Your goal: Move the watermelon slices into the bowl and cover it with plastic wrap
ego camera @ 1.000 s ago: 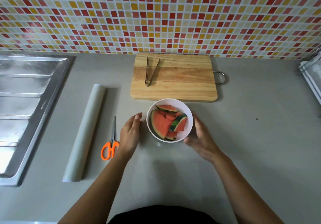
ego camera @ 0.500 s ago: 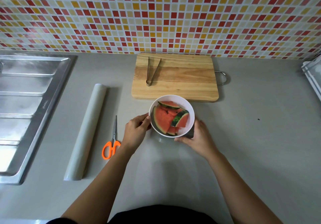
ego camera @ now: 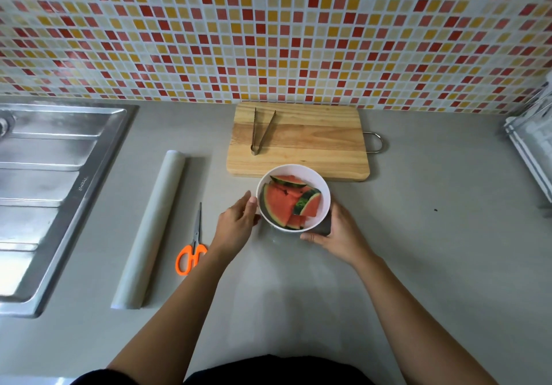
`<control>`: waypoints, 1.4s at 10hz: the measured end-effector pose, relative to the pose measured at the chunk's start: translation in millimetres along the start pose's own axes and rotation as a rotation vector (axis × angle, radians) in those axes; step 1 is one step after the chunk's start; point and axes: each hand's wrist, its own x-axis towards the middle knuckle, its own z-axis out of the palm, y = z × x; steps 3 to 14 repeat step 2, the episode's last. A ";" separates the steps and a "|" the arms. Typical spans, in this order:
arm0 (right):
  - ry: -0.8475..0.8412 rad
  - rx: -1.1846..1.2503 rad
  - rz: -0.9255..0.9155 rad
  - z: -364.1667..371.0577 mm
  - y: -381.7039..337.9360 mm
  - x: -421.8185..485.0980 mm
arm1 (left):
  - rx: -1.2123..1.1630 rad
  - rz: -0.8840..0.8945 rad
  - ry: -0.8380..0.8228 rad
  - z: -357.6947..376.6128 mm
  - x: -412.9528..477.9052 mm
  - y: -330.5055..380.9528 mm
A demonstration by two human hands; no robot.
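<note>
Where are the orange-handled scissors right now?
In the head view, the orange-handled scissors lie on the grey counter, left of centre, between the plastic wrap roll and the person's left hand.

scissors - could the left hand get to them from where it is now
Probably yes. The scissors lie on bare counter just beside the left forearm, nothing over them. But the left hand is holding the bowl, so it would have to let go first.
</note>
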 end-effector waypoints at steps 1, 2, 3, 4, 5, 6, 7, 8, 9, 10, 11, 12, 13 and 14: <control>-0.022 -0.060 0.068 -3.4 3.9 -7.0 | 0.013 0.001 0.046 -1.7 -9.4 -2.1; -0.060 -0.157 0.208 -4.3 4.5 -34.7 | 0.064 0.016 0.076 -5.3 -30.4 -4.6; -0.060 -0.157 0.208 -4.3 4.5 -34.7 | 0.064 0.016 0.076 -5.3 -30.4 -4.6; -0.060 -0.157 0.208 -4.3 4.5 -34.7 | 0.064 0.016 0.076 -5.3 -30.4 -4.6; -0.060 -0.157 0.208 -4.3 4.5 -34.7 | 0.064 0.016 0.076 -5.3 -30.4 -4.6; -0.060 -0.157 0.208 -4.3 4.5 -34.7 | 0.064 0.016 0.076 -5.3 -30.4 -4.6; -0.060 -0.157 0.208 -4.3 4.5 -34.7 | 0.064 0.016 0.076 -5.3 -30.4 -4.6; -0.060 -0.157 0.208 -4.3 4.5 -34.7 | 0.064 0.016 0.076 -5.3 -30.4 -4.6; -0.060 -0.157 0.208 -4.3 4.5 -34.7 | 0.064 0.016 0.076 -5.3 -30.4 -4.6; -0.060 -0.157 0.208 -4.3 4.5 -34.7 | 0.064 0.016 0.076 -5.3 -30.4 -4.6; -0.060 -0.157 0.208 -4.3 4.5 -34.7 | 0.064 0.016 0.076 -5.3 -30.4 -4.6; -0.060 -0.157 0.208 -4.3 4.5 -34.7 | 0.064 0.016 0.076 -5.3 -30.4 -4.6; -0.060 -0.157 0.208 -4.3 4.5 -34.7 | 0.064 0.016 0.076 -5.3 -30.4 -4.6; -0.060 -0.157 0.208 -4.3 4.5 -34.7 | 0.064 0.016 0.076 -5.3 -30.4 -4.6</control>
